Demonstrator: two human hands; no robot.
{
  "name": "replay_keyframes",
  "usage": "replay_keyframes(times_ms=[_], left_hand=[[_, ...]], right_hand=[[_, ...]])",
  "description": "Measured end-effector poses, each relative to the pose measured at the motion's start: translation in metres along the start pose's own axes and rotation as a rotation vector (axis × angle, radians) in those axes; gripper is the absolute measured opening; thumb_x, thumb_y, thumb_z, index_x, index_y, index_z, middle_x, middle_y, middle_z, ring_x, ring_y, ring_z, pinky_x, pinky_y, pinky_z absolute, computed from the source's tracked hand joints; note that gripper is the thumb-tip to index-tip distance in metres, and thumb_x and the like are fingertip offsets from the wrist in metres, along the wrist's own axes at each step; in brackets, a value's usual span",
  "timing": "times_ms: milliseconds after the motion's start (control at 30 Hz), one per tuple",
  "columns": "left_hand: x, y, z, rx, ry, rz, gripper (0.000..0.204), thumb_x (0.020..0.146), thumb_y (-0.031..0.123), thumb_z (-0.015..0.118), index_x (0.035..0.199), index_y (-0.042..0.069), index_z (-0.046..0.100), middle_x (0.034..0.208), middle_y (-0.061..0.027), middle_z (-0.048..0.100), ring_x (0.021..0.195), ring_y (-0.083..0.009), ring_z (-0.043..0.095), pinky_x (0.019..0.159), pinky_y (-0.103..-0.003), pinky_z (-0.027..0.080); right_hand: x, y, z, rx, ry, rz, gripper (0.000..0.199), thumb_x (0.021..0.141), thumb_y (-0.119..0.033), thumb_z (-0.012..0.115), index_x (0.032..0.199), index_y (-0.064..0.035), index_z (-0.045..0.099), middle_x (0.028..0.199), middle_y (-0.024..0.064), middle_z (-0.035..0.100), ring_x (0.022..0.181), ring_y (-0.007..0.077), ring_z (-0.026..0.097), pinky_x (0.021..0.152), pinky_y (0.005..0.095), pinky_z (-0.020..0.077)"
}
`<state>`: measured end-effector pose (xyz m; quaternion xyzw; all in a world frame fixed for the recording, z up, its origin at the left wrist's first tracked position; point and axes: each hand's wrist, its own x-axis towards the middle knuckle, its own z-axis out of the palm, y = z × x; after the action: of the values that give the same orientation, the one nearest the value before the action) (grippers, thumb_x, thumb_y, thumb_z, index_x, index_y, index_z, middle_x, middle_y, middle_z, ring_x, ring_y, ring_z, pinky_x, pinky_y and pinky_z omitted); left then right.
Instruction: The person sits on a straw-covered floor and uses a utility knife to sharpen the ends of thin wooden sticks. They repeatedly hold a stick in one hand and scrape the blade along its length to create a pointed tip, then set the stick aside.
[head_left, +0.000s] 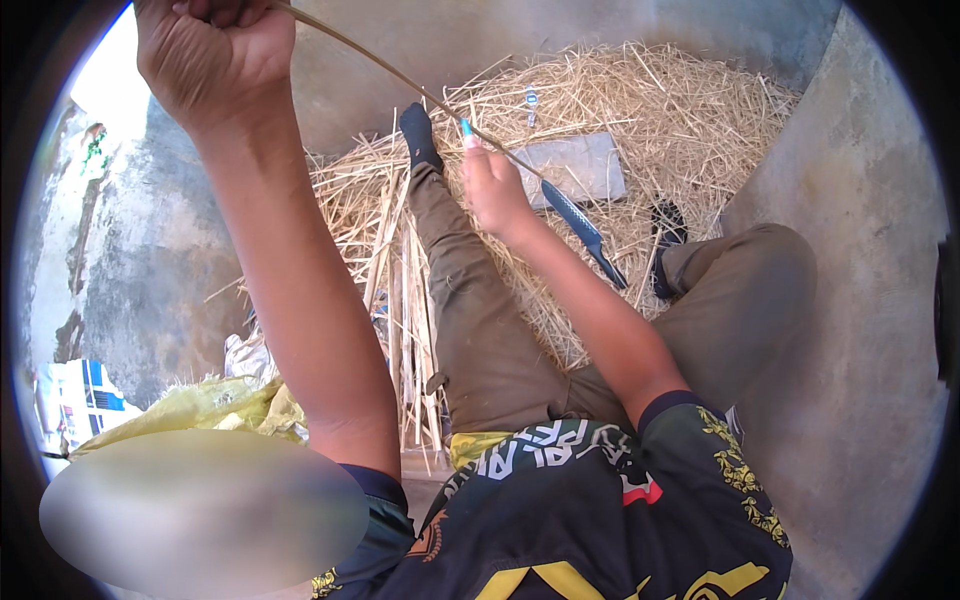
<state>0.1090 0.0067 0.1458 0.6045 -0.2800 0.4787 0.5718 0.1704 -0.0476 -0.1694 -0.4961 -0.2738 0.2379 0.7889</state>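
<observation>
My left hand [222, 50] is raised high at the upper left, its fingers curled round one end of a long, thin, brown cane-like strip [375, 62]. The strip slopes down to the right and bends slightly. Over my outstretched leg, my right hand [492, 185] is closed at the strip's lower part, with the thumb pointing up. Something small and blue [466, 127] shows at the thumb's tip; I cannot make out what it is. Past the right hand, the strip's free end reaches toward a dark knife [572, 215] with a patterned blade, lying between my legs.
A grey rectangular slab [590, 165] rests on a heap of pale shavings [690, 120] against the wall. Longer split strips [408, 330] lie left of my outstretched leg [470, 300]. A yellowish sack [215, 405] is at the lower left. Concrete walls [850, 220] stand close around.
</observation>
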Motion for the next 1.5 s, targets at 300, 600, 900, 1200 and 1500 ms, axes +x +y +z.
replay_keyframes(times_ms=[300,600,900,1200,1500], left_hand=[[-0.003,-0.005,-0.007,0.153,0.415,-0.053,0.042,0.103,0.039,0.06,0.081,0.006,0.045,0.066,-0.0004,0.037,0.058,-0.0113,0.025,0.053,-0.029,0.02],[-0.012,-0.004,0.001,0.265,0.505,-0.014,0.043,0.102,0.04,0.062,0.084,0.005,0.045,0.071,-0.0003,0.032,0.06,-0.0124,0.023,0.055,-0.03,0.02],[-0.017,0.005,0.003,0.205,0.549,0.02,0.041,0.106,0.042,0.052,0.087,0.007,0.043,0.072,0.0012,0.025,0.062,-0.012,0.019,0.054,-0.029,0.019],[-0.008,-0.006,0.022,0.211,0.548,-0.014,0.044,0.108,0.044,0.045,0.093,0.003,0.046,0.067,0.0034,0.023,0.06,-0.0101,0.019,0.053,-0.028,0.018],[0.006,-0.02,0.05,0.097,0.405,-0.082,0.046,0.107,0.045,0.048,0.079,0.01,0.042,0.067,0.0038,0.024,0.058,-0.0104,0.02,0.053,-0.027,0.018]], right_hand=[[-0.003,0.006,-0.012,-0.309,0.029,0.049,0.061,0.108,-0.045,0.034,0.074,0.0008,0.055,0.062,0.0163,0.055,0.06,0.0297,0.053,0.065,0.0438,0.044],[-0.01,-0.004,-0.02,-0.505,0.05,0.096,0.061,0.108,-0.045,0.035,0.081,0.0026,0.061,0.071,0.0211,0.063,0.07,0.0388,0.063,0.072,0.0477,0.0478],[-0.015,-0.032,0.001,-0.427,-0.062,0.004,0.064,0.108,-0.047,0.033,0.078,0.0037,0.058,0.068,0.0222,0.06,0.064,0.0378,0.057,0.071,0.0493,0.0473],[0.002,0.015,-0.035,-0.628,0.081,0.148,0.055,0.106,-0.043,0.039,0.085,0.0031,0.061,0.073,0.0224,0.064,0.073,0.0384,0.064,0.074,0.0473,0.0486],[0.006,-0.003,-0.05,-0.716,0.116,0.226,0.059,0.106,-0.045,0.032,0.104,0.0005,0.068,0.099,0.0284,0.07,0.102,0.0466,0.066,0.091,0.053,0.0512]])
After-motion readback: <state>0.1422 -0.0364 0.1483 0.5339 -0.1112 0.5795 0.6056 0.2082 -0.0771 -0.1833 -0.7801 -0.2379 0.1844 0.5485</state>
